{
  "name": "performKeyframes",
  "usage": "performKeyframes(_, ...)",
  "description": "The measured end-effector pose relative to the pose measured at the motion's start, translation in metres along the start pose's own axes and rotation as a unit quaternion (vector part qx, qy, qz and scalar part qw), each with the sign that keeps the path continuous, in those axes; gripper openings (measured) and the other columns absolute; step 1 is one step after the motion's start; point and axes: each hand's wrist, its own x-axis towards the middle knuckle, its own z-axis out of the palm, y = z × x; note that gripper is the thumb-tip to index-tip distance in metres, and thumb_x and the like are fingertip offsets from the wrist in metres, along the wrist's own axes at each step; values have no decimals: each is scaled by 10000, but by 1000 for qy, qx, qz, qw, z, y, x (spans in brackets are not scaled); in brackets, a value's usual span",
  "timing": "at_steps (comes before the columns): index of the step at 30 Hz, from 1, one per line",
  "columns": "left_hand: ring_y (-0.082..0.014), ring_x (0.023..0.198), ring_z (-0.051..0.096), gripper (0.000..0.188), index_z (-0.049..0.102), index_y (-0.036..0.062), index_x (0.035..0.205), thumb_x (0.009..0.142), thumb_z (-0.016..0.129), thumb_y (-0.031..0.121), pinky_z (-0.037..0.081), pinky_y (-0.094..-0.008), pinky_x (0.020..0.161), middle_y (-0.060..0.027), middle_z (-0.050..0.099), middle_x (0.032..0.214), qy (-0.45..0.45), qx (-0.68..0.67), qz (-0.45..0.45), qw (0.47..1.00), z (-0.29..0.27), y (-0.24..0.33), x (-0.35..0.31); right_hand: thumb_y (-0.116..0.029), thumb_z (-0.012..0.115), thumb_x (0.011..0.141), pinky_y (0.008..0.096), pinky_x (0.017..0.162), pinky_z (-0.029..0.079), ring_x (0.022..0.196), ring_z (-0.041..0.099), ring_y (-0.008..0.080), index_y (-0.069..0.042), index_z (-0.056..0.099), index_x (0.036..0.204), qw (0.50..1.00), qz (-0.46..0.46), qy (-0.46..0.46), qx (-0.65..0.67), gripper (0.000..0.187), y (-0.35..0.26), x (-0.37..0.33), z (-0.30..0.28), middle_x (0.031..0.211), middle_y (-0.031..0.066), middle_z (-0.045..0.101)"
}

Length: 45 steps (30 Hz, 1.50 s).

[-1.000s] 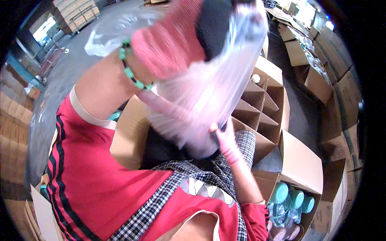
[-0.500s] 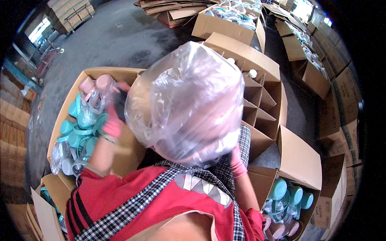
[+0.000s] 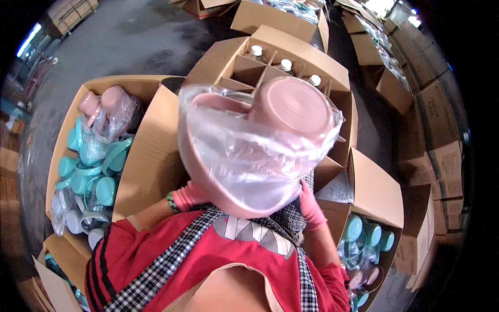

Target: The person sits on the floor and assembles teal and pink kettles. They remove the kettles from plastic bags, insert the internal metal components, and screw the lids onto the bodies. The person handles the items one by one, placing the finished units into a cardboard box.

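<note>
Close in front of me is a clear plastic bag (image 3: 244, 156) with pink plastic parts in it: a round cup (image 3: 296, 106), its flat base turned toward me, and a wide curved piece like a handle or rim. My right hand (image 3: 312, 209), in a pink glove, grips the bag's lower right edge; its fingertips are partly hidden. My left hand (image 3: 189, 197), also gloved in pink, is at the lower left edge of the parts, with its fingers hidden behind them. At my left stands a cardboard box (image 3: 54, 156) of teal cups with handles (image 3: 83, 179) and bagged pink cups (image 3: 113, 97).
Beyond the bag, a divided cardboard box (image 3: 296, 36) holds white-capped bottles (image 3: 286, 65). At lower right, another box (image 3: 375, 195) holds teal and pink cups. Stacked cartons (image 3: 442, 112) line the right side. A box of bagged items (image 3: 273, 21) stands farther back.
My left hand has come back from the left box to the lower left of the bag. The bag has turned, showing the pink cup's base, and no longer hides the bottles behind it.
</note>
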Motion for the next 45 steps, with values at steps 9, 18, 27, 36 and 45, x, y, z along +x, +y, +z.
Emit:
performKeyframes(9,-206,772,529,394,515,-6,919,672,617,283,422,-326,694,-120,534,855,-77,26,27,996,7,-1,5,-455,461,796,344,987,232,1169,318,219,-52,286,1265,927,-201,115,294,643,-39,32,-21,1249,111,363)
performKeyframes(18,-222,776,542,439,520,-19,924,619,690,247,424,-340,689,-138,550,858,-29,17,29,999,7,13,-7,-180,607,699,337,961,272,1128,374,241,14,304,1219,981,9,-134,-137,633,-53,-36,-27,1205,177,392)
performKeyframes(27,-238,779,556,498,525,-32,928,565,763,210,427,-355,683,-157,567,860,262,-73,218,937,7,79,89,-444,587,745,286,867,347,1010,446,159,-19,335,1225,937,-230,130,227,689,-103,15,-55,1137,62,451)
performKeyframes(36,-285,956,499,663,393,-44,1121,604,731,195,407,-358,813,-177,461,1101,84,28,140,986,30,20,77,-542,467,766,359,1022,173,1235,211,241,-88,132,1330,915,-85,191,346,798,-27,-3,-25,1355,84,200)
performKeyframes(45,-332,980,485,520,472,-19,1074,637,673,180,389,-388,841,-199,479,1079,43,-13,82,996,33,51,70,-654,598,557,370,975,281,1164,347,247,-39,251,1287,940,-266,211,-11,1016,-168,-34,-146,1276,121,342)
